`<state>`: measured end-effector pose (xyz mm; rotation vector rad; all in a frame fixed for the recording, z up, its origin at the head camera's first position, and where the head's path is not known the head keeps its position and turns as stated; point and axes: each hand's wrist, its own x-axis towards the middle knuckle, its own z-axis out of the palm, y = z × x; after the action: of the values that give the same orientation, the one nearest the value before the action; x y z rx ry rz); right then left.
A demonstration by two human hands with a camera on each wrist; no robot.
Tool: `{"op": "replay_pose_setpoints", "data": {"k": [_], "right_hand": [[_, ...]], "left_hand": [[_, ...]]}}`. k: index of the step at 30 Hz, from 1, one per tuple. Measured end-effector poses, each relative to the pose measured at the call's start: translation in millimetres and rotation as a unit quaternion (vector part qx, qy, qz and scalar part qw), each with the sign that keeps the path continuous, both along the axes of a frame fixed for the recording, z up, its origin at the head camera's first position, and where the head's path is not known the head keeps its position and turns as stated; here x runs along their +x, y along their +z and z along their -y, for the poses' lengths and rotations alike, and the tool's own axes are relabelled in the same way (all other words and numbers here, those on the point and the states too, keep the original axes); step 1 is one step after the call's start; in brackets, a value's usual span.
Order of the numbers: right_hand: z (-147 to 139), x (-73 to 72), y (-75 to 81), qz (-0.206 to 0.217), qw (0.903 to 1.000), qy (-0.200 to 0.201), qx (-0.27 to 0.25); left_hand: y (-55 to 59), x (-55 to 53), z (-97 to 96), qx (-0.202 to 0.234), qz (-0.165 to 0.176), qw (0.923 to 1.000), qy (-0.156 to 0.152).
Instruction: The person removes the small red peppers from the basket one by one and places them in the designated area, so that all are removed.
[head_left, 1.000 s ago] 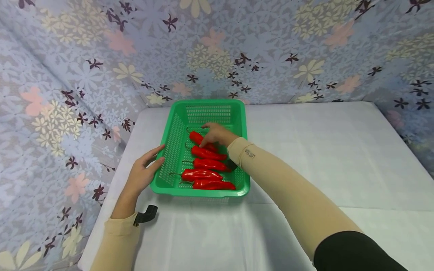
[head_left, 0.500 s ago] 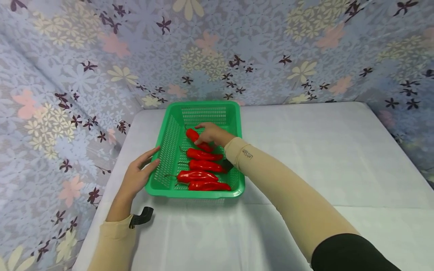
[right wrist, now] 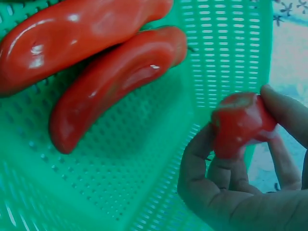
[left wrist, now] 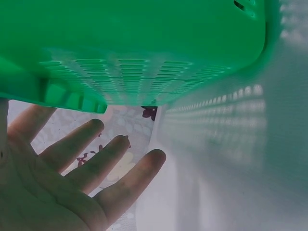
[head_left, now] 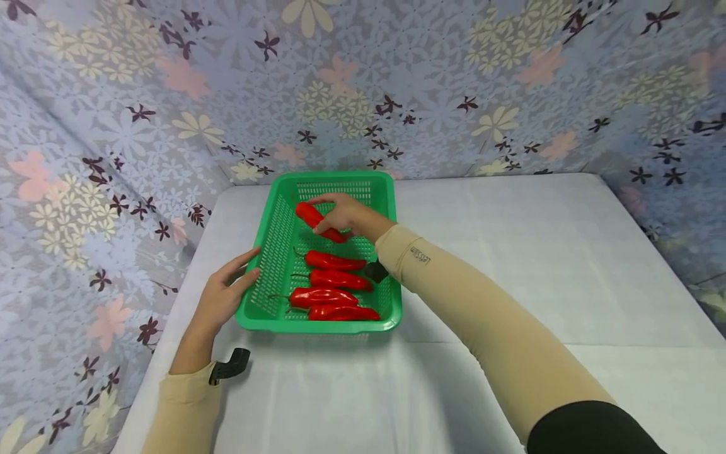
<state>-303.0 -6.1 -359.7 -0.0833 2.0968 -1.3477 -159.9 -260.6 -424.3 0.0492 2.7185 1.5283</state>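
A green plastic basket (head_left: 320,326) with slotted walls stands on a table with a white cover. Several long red chili peppers (head_left: 334,261) with thin stems lie across its floor, one below another. My right hand (head_left: 351,214) pinches another red chili pepper (head_left: 309,214) between thumb and fingers above the far part of the basket; the right wrist view shows this chili pepper (right wrist: 236,126) end-on. At the basket's left rim, my left hand (head_left: 221,295) rests with thumb and fingertips against it. In the left wrist view its fingers (left wrist: 134,180) spread nearly straight beneath the rim.
The white-covered table (head_left: 499,265) reaches right and front of the basket. Behind and to the left hang flowered cloths (head_left: 340,94) close to the basket's far side. A dark camera mount (head_left: 229,366) juts from the left wrist.
My right hand has lifted the farthest chili pepper off the basket floor, up and slightly to the left. My left hand has stayed at the rim. The view has shifted a little.
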Motion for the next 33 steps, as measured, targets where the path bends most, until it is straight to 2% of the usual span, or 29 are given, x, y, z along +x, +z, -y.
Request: {"op": "replay_pose_setpoints", "data": {"k": [6, 17, 25, 33], "right_hand": [[-7, 4.6, 16.7, -0.018, 0.9978, -0.029, -0.058], [-44, 5.9, 45.4, -0.039, 0.9926, -0.077, -0.085], [-100, -0.8, 43.8, -0.04, 0.9851, -0.146, -0.08], [-173, -4.6, 34.6, -0.023, 0.968, -0.244, -0.054]], "left_hand": [[-0.2, -1.5, -1.3, 0.003, 0.007, 1.0, 0.003], [2.4, -0.4, -2.3, 0.002, 0.009, 0.9999, 0.006], [4.1, 2.5, -3.1, 0.012, 0.003, 0.9999, 0.0], [3.5, 3.3, -7.7, 0.011, 0.006, 0.9999, 0.008]]}}
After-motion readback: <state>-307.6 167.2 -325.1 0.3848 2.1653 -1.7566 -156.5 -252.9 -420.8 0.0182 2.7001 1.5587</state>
